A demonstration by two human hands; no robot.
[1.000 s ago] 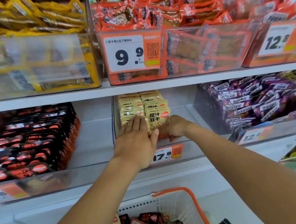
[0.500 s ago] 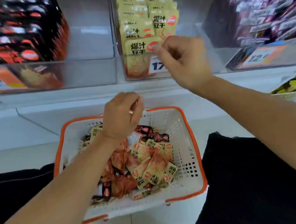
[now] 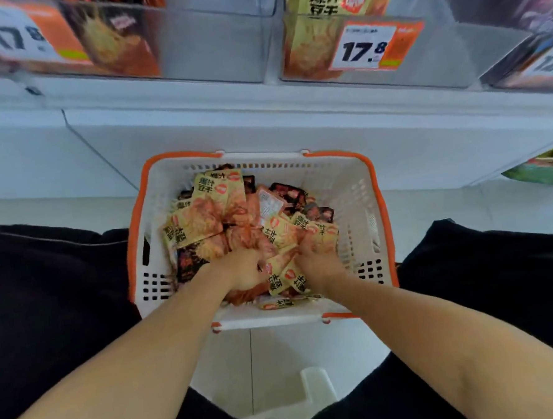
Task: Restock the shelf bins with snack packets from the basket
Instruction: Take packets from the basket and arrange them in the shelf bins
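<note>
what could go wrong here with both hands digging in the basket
1. The basket mixes yellow packets with dark packets, so a handful by the left hand or right hand could carry the wrong kind into the yellow bin.
2. Packets lie loosely heaped; a big grab may drop some on the way up to the shelf.

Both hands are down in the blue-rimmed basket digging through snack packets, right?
Not quite: the head view shows the basket rim is orange, not blue. Both the left hand and right hand are down in it among the snack packets.
</note>
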